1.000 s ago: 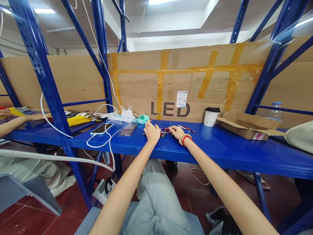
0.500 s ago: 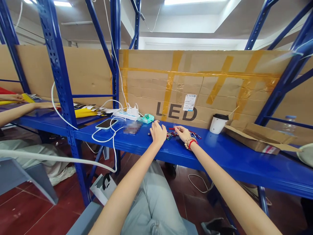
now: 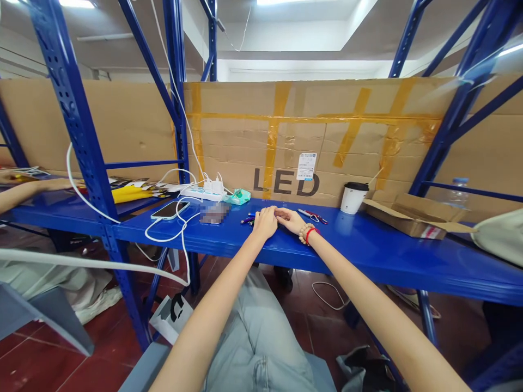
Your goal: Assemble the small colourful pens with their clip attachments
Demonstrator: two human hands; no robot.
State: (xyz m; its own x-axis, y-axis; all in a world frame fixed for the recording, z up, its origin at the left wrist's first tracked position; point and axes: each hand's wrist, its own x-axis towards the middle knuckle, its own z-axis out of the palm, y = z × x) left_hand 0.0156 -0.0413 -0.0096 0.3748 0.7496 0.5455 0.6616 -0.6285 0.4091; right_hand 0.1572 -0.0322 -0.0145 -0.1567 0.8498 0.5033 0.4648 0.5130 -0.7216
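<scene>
My left hand (image 3: 265,221) and my right hand (image 3: 289,219) lie close together on the blue shelf (image 3: 368,245), fingertips touching. Both are cupped over a small pile of coloured clips, most of it hidden under the fingers. A few clips (image 3: 247,220) stick out left of my left hand. A few more clips (image 3: 314,216) lie just behind my right wrist, which wears a bead bracelet and a red band.
A paper cup (image 3: 352,197) and a flat cardboard box (image 3: 412,218) stand to the right. A charging phone (image 3: 170,209), power strip (image 3: 203,192) and green packet (image 3: 238,196) lie left. A taped cardboard wall (image 3: 327,136) backs the shelf. Another person's arm (image 3: 24,190) rests at far left.
My hands have closed in from either side of the clip pile until they touch and cover it. The camera swayed slightly; nothing else on the shelf moved.
</scene>
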